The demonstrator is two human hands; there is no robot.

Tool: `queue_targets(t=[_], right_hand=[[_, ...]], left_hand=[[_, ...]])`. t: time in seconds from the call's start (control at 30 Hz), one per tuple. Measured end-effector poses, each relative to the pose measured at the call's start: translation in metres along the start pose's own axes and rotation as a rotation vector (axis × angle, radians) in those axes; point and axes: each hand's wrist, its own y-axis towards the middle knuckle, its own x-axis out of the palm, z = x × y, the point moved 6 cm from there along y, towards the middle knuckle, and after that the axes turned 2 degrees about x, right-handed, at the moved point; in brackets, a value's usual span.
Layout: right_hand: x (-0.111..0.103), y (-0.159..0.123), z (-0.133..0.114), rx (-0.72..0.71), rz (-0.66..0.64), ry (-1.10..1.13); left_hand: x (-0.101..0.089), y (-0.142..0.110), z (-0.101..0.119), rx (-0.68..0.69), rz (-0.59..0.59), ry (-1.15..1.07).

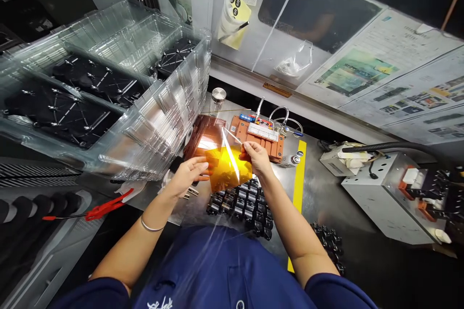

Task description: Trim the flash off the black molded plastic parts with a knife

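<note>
A translucent amber film sheet [230, 169] is stretched between my two hands above the bench, with bright glare on it. My right hand [258, 158] pinches its upper right corner. From those same fingers a thin white stick [232, 136] points up and left. My left hand [188, 175] is closed at the sheet's left edge, thumb against fingers. Beneath the sheet, rows of small black parts [250, 205] lie on the bench, partly covered. Just beyond is a brown fixture [263, 140] with metal hoses, beside a reddish-brown translucent plate [208, 135].
Stacked clear plastic trays [170, 120] holding black parts stand at left. A metal-lidded jar [218, 99] is behind the fixture. Yellow tape [299, 178] runs along the bench. More black parts [328, 246] and a grey metal box [384, 198] are right. A red-handled tool [108, 205] lies left.
</note>
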Motion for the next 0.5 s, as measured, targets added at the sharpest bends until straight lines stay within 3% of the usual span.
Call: queue_targets(t=[0.1,0.2,0.27,0.33,0.4,0.5], right_hand=[[0.002,0.002,0.011,-0.007,0.059,-0.049],[0.005,0.0,0.013,-0.033,0.111,-0.092],[0.007,-0.008,0.002,-0.168,0.195,-0.215],[0.02,-0.024,-0.017,-0.402,0.21,-0.427],[0.045,-0.044,-0.029,-0.593,0.048,-0.626],[0.075,-0.065,-0.031,-0.62,-0.266,-0.74]], left_hand=[[0.006,-0.003,-0.002,0.007,0.009,-0.099],[0.008,-0.001,-0.003,0.051,0.023,-0.063],[0.007,0.001,-0.003,0.102,0.056,0.027],[0.005,0.0,0.0,0.196,0.11,0.189],[0.007,-0.004,0.008,0.328,0.143,0.393],[0.017,-0.011,0.021,0.54,0.083,0.635]])
